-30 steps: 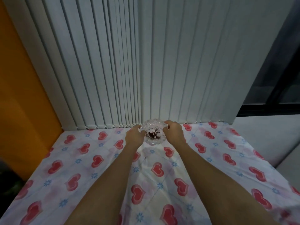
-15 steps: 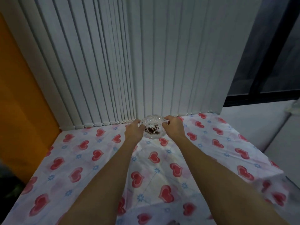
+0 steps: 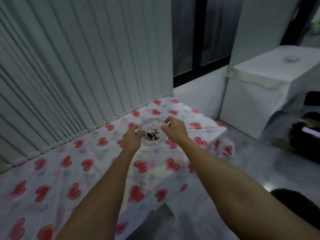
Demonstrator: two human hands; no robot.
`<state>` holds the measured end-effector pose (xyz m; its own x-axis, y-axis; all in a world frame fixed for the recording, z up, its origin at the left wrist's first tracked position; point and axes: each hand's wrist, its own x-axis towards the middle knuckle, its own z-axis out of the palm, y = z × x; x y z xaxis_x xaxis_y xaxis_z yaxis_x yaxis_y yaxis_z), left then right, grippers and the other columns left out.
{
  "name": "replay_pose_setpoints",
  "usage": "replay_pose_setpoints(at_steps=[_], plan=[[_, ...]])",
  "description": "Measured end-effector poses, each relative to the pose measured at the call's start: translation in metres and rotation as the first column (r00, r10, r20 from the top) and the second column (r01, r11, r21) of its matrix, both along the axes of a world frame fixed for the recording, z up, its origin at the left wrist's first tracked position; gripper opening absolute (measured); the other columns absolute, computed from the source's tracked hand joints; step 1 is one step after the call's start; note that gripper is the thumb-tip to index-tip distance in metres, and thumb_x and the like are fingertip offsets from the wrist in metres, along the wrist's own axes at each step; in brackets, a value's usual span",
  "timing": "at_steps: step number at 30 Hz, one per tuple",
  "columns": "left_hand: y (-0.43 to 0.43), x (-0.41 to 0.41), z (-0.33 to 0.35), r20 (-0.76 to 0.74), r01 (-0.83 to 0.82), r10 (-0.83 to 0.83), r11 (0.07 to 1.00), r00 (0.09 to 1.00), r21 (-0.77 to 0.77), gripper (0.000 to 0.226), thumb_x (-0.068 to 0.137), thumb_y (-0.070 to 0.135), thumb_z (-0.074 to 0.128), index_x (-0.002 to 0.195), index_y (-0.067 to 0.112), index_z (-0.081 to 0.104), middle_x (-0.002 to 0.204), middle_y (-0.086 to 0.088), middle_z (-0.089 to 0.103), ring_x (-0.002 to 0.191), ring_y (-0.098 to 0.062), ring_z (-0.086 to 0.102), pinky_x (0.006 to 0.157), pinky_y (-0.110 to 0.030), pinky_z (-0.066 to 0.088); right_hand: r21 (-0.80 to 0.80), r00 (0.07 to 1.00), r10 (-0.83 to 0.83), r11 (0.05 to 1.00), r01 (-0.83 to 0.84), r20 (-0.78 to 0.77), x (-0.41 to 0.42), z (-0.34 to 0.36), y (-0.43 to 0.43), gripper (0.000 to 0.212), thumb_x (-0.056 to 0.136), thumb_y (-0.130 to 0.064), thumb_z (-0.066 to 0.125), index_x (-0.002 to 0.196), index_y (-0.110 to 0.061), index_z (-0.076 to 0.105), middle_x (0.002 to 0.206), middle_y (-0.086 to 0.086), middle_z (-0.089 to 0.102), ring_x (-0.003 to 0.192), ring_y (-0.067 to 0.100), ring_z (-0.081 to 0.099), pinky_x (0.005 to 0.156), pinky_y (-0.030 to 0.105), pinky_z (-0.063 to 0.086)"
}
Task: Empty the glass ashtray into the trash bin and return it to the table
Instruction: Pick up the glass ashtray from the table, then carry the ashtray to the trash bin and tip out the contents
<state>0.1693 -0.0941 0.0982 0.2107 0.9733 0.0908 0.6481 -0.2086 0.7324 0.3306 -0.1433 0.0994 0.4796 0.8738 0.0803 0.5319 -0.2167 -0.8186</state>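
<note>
The cut-glass ashtray (image 3: 152,131) with dark ash and butts inside is held between both hands over the table (image 3: 52,179), which is covered by a white cloth with red hearts. My left hand (image 3: 132,138) grips its left rim. On the right rim, my right hand (image 3: 174,129) pinches the glass with curled fingers. Whether the ashtray rests on the cloth or hangs just above it I cannot tell. No trash bin is clearly visible.
White vertical blinds (image 3: 78,58) hang right behind the table. To the right stand a dark window (image 3: 199,37), a white covered block (image 3: 259,87) with a small glass object (image 3: 291,58) on top, dark items on the grey floor (image 3: 304,135).
The view has swung right, revealing the table's right corner, the floor and the white block. Both hands still hold the ashtray, now nearer the table's right end.
</note>
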Motion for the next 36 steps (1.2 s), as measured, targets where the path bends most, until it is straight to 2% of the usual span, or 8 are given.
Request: replay_pose_setpoints(at_steps=[5,12,17,23,26,28,31,36], plan=[[-0.029,0.094,-0.019,0.008,0.181,-0.181,0.982,0.984,-0.052,0.032,0.098,0.021,0.047,0.125,0.007,0.056,0.121,-0.018,0.065,0.101,-0.031,0.062,0.084,-0.035,0.048,-0.021,0.984,-0.176,0.984,0.177,0.024,0.084,-0.016,-0.055,0.034,0.082,-0.024,0.066,0.111,-0.007,0.065,0.101,0.015,0.070,0.098,0.029,0.063,0.083,0.032,0.047],[-0.088,0.221,-0.047,0.003,0.410,-0.414,0.902,0.910,-0.133,0.032,0.097,0.022,0.046,0.126,0.011,0.055,0.113,-0.015,0.067,0.104,-0.033,0.062,0.084,-0.036,0.046,-0.048,0.913,-0.401,0.913,0.405,0.067,0.193,-0.043,-0.152,0.030,0.080,-0.025,0.068,0.103,-0.007,0.068,0.089,0.013,0.071,0.088,0.028,0.064,0.078,0.032,0.047],[-0.138,0.295,-0.075,-0.011,0.549,-0.559,0.818,0.829,-0.173,0.030,0.096,0.020,0.044,0.122,0.015,0.057,0.100,-0.011,0.066,0.087,-0.024,0.056,0.075,-0.033,0.041,-0.067,0.844,-0.532,0.842,0.535,0.064,0.245,-0.069,-0.225,0.026,0.080,-0.026,0.066,0.099,-0.008,0.066,0.075,0.002,0.059,0.073,0.018,0.054,0.067,0.026,0.040],[-0.194,0.364,-0.109,-0.032,0.688,-0.712,0.689,0.702,-0.229,0.033,0.093,0.017,0.047,0.124,0.012,0.056,0.080,-0.008,0.059,0.085,-0.034,0.061,0.079,-0.038,0.048,-0.114,0.736,-0.676,0.728,0.676,0.048,0.286,-0.101,-0.303,0.028,0.081,-0.028,0.067,0.101,-0.009,0.064,0.074,0.002,0.057,0.072,0.018,0.054,0.067,0.029,0.044],[-0.220,0.387,-0.125,-0.057,0.744,-0.777,0.618,0.626,-0.254,0.033,0.095,0.019,0.048,0.126,0.011,0.055,0.071,-0.006,0.058,0.077,-0.027,0.056,0.073,-0.037,0.043,-0.153,0.659,-0.752,0.651,0.744,0.007,0.296,-0.117,-0.336,0.027,0.081,-0.030,0.068,0.100,-0.011,0.065,0.074,0.001,0.057,0.068,0.016,0.053,0.060,0.023,0.041],[-0.231,0.396,-0.136,-0.053,0.769,-0.811,0.571,0.582,-0.287,0.033,0.095,0.020,0.048,0.127,0.012,0.055,0.067,-0.009,0.059,0.078,-0.034,0.059,0.071,-0.038,0.045,-0.166,0.592,-0.805,0.590,0.790,-0.044,0.296,-0.128,-0.351,0.024,0.080,-0.029,0.069,0.096,-0.013,0.066,0.072,-0.001,0.057,0.066,0.014,0.053,0.056,0.020,0.039],[-0.241,0.409,-0.152,-0.035,0.791,-0.848,0.508,0.529,-0.340,0.033,0.096,0.020,0.049,0.127,0.012,0.055,0.060,0.000,0.053,0.066,-0.024,0.050,0.061,-0.033,0.037,-0.221,0.463,-0.876,0.482,0.848,-0.136,0.296,-0.144,-0.364,0.019,0.079,-0.032,0.068,0.092,-0.018,0.068,0.075,-0.005,0.061,0.071,0.014,0.058,0.064,0.024,0.044],[-0.239,0.427,-0.166,0.014,0.806,-0.899,0.387,0.438,-0.448,0.035,0.096,0.027,0.053,0.127,0.012,0.056,0.079,-0.006,0.062,0.079,-0.019,0.055,0.071,-0.028,0.041,-0.303,0.270,-0.913,0.362,0.882,-0.304,0.295,-0.173,-0.369,0.018,0.078,-0.037,0.067,0.089,-0.025,0.072,0.075,-0.009,0.068,0.072,0.016,0.066,0.072,0.038,0.059]])
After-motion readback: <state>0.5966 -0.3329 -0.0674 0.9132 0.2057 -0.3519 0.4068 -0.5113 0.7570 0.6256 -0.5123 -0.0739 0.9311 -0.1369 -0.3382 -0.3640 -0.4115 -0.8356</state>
